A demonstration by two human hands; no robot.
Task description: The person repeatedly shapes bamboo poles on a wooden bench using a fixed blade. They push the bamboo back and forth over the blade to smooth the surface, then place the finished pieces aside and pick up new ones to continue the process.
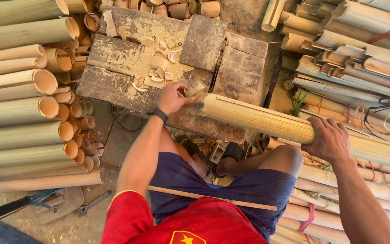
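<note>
Looking down from the head camera: the right hand (328, 140) is closed over the top of a long pale bamboo pole (267, 124), fingers wrapped around it, at about 3 o'clock of the frame centre. The pole runs from its cut end near centre out toward 4 o'clock, lying across the person's knee and onto a stack of bamboo poles (353, 68) at 2 o'clock. The left hand (173, 98) sits just at the pole's cut end, fingers pinched shut on a small cut bamboo piece (194, 89). Directly at 12 o'clock of that hand is a rough wooden workbench (113, 58) carrying sawdust and a scatter of short offcuts (159, 63). At 9 o'clock, hollow bamboo tubes (23, 108) lie stacked with open ends facing the person. A thin wooden stick (213, 198) rests across the lap at 6 o'clock. A wrench (91, 203) lies on the ground at 8 o'clock.
</note>
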